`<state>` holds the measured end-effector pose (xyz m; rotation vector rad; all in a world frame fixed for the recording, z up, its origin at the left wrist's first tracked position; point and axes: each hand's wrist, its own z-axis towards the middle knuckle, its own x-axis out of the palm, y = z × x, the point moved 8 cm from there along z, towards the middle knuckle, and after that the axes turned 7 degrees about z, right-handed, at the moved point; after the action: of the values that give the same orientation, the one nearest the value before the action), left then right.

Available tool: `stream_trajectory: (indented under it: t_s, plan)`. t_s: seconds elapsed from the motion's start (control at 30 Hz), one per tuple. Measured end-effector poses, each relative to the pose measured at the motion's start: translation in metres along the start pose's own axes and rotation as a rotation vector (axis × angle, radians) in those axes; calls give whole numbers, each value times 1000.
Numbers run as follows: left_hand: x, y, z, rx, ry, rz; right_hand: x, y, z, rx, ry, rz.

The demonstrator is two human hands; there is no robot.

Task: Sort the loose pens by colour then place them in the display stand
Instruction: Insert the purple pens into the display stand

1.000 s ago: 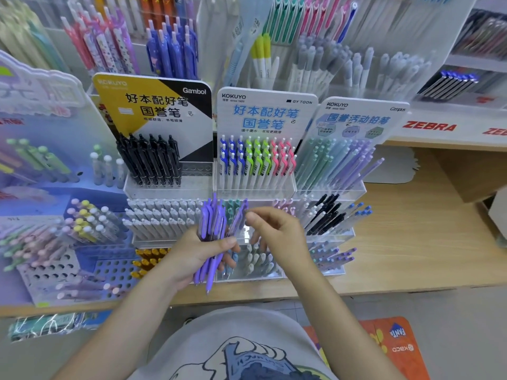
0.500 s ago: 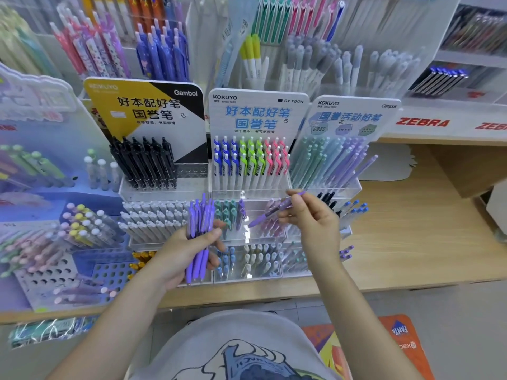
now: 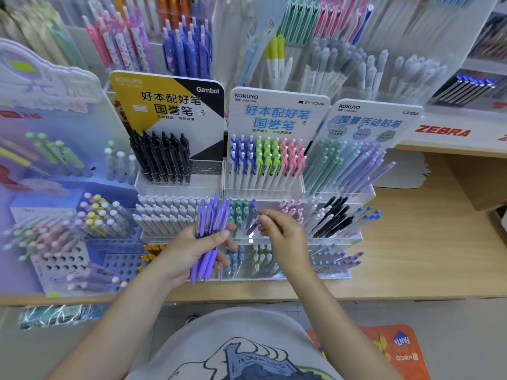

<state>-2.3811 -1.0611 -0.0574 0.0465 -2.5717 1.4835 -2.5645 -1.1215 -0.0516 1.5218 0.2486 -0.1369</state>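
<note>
My left hand [image 3: 189, 249] grips a bundle of several purple pens [image 3: 210, 231], clips up, in front of the clear tiered display stand [image 3: 340, 238]. My right hand [image 3: 285, 237] pinches a single purple pen [image 3: 253, 224] by its top end, its tip down in the stand's middle tier, just right of the teal pens [image 3: 238, 215] and beside another purple pen there. Pink pens [image 3: 290, 208] stand further right in the same tier.
The stand's top tier holds black pens [image 3: 162, 160], blue, green and pink clip pens [image 3: 266, 160] and pastel pencils [image 3: 345, 165]. A blue perforated holder [image 3: 82, 259] stands at left. The wooden counter [image 3: 411, 242] runs right. More pen racks rise behind.
My right hand drew one purple pen away from the bundle, swung it out to the right, then brought it back left and down into the middle tier next to the teal pens.
</note>
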Motion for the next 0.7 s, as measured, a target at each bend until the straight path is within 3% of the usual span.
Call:
stream_trajectory:
  t_s: [0.23,0.57,0.7]
  plan:
    - [-3,2,0,-13,11,-24,1,-11,2,79,-30,28]
    - [8,1,0,-39,61,-18,5,10,2,-26,2,-157]
    - [15,-4,2,-21,68,61,0,32,-8,133,41,145]
